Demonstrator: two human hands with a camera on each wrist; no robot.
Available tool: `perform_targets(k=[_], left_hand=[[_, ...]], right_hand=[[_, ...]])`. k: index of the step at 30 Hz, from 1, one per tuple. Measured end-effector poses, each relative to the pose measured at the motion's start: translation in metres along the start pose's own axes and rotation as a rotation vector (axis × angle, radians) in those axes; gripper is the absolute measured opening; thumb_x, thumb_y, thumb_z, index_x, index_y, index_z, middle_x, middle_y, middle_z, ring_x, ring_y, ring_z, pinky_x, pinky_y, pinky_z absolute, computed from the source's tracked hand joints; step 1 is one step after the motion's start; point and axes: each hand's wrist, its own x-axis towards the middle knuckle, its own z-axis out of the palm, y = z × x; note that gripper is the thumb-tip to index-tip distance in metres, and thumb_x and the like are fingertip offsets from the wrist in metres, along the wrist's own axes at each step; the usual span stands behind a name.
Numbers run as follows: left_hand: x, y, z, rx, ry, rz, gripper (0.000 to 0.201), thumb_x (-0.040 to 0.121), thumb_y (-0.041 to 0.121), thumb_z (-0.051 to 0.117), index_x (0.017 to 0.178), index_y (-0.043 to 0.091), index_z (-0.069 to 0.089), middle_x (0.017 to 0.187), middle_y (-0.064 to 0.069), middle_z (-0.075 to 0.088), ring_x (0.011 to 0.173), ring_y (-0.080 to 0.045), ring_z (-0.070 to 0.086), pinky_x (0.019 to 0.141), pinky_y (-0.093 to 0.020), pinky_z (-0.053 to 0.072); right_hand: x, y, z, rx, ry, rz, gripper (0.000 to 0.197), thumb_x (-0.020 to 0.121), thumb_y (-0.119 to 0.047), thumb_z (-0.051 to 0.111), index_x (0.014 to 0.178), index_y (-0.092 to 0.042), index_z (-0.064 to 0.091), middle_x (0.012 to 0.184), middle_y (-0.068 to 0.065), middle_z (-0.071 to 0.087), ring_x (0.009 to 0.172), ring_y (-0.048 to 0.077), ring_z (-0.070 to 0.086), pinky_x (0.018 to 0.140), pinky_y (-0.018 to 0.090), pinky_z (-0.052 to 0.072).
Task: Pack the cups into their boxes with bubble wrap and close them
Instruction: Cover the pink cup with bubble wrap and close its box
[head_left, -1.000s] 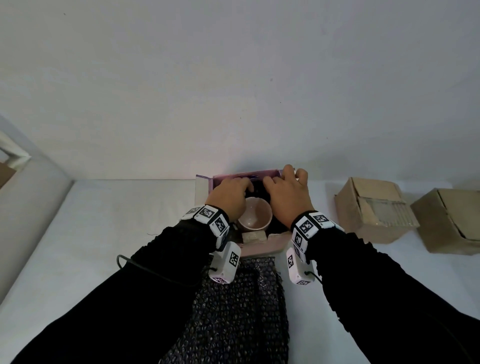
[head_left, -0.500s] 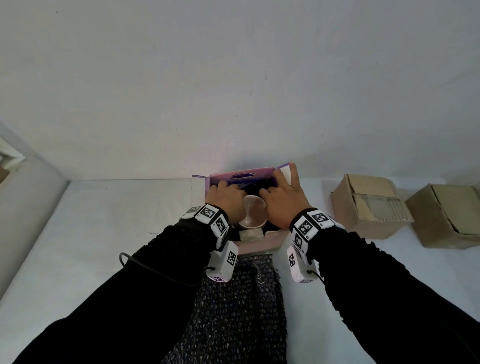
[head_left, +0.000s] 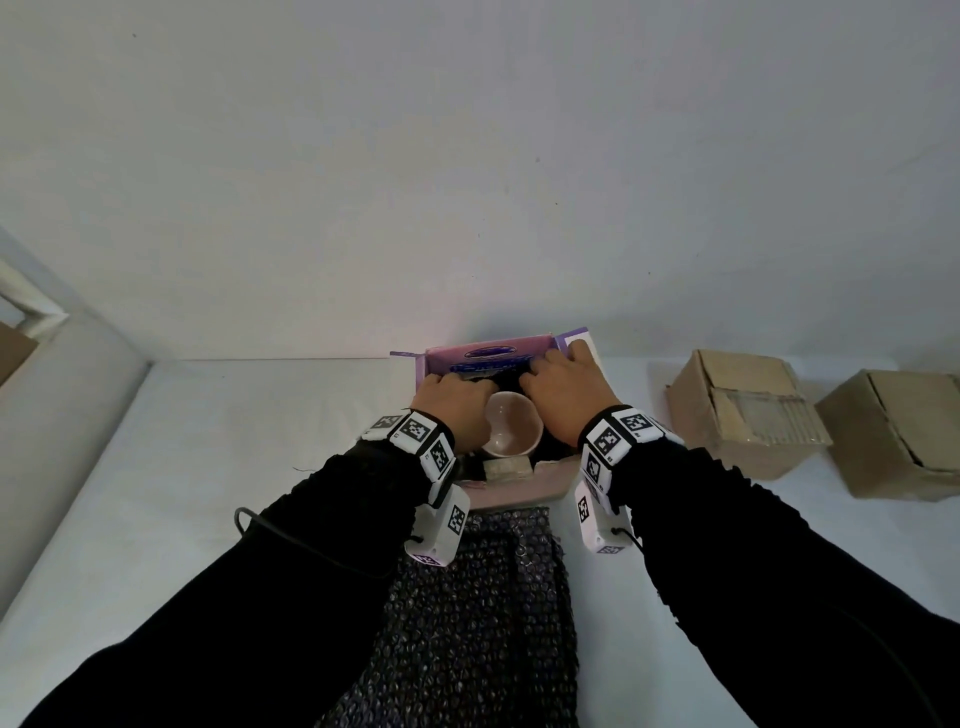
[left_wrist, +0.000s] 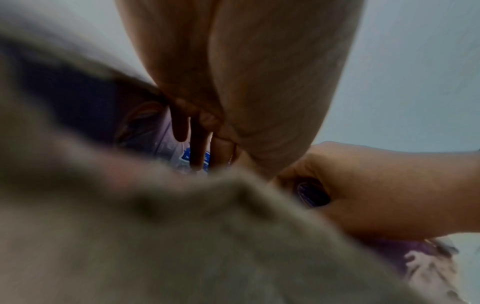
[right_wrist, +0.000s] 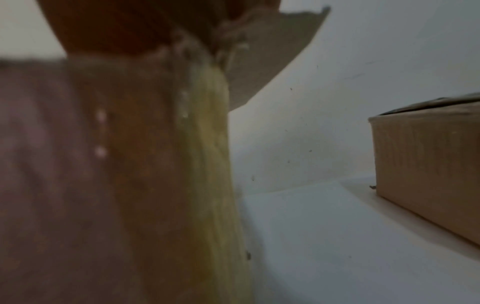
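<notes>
My left hand's fingers (left_wrist: 182, 123) curl downward into the open box (head_left: 488, 353), their tips dipping out of sight against dark wrap and printed card; whether they pinch anything I cannot tell. My left hand (head_left: 454, 410) sits knuckles-up just left of the cup (head_left: 511, 431). My right hand (head_left: 563, 400) mirrors it on the cup's right side, fingers bent over and reaching toward the far wall of the box, with one finger lying along the far right flap; its grasp is hidden too, and the right wrist view is mostly blur, showing only cardboard close up.

The cup is a smooth, glossy, pale pinkish bowl shape, standing upright with its round mouth open to me, inside the box between my two hands. Dark wrapping material fills the space around it. The box is thin printed card, lilac and pink with a blue label on its far inner wall, and its near flap folds down toward me.

Just near of that flap a long sheet of bubble wrap (head_left: 478, 623) runs toward me, dark and pebbled with rows of small bubbles. All this rests on a plain white matte table (head_left: 208, 467). To the right stand two brown corrugated cardboard boxes: the closer one (head_left: 748, 415) with a clear ribbed sheet on top, the far-right one (head_left: 898, 431) with loose flaps.
</notes>
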Motion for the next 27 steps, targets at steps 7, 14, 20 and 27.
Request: perform_targets(k=[7,14,20,27], left_hand=[[-0.008,-0.008,0.008,-0.002,0.052,0.066,0.05,0.082,0.035,0.053,0.131,0.023,0.048,0.126,-0.003,0.062,0.119,-0.024,0.054,0.108,-0.039,0.029],[-0.031,-0.015,0.003,-0.035,0.083,0.14,0.052,0.09,0.041,0.051,0.138,0.023,0.049,0.131,0.001,0.06,0.119,-0.02,0.055,0.106,-0.034,0.034],[-0.068,-0.01,0.002,-0.083,0.211,0.168,0.039,0.09,0.035,0.051,0.128,0.026,0.057,0.122,0.005,0.065,0.11,-0.017,0.06,0.095,-0.033,0.041],[-0.122,-0.003,0.031,-0.26,0.409,0.231,0.027,0.082,0.026,0.057,0.108,0.025,0.067,0.111,0.004,0.066,0.1,-0.02,0.062,0.086,-0.038,0.05]], right_hand=[[0.008,-0.002,0.009,-0.03,-0.087,0.038,0.026,0.092,-0.018,0.049,0.103,-0.024,0.072,0.109,-0.005,0.069,0.141,0.027,0.02,0.108,0.045,0.018],[0.005,-0.003,0.007,0.009,0.001,0.049,0.024,0.09,-0.015,0.05,0.097,-0.026,0.07,0.102,-0.006,0.069,0.131,0.023,0.034,0.104,0.047,0.017],[-0.03,-0.01,-0.015,0.195,0.241,0.104,0.016,0.088,-0.021,0.049,0.09,-0.028,0.064,0.093,-0.008,0.066,0.1,0.019,0.053,0.087,0.039,0.023],[-0.107,-0.05,-0.012,0.573,0.477,-0.086,0.009,0.087,-0.023,0.057,0.093,-0.017,0.061,0.084,0.0,0.063,0.073,0.019,0.055,0.064,0.031,0.043]])
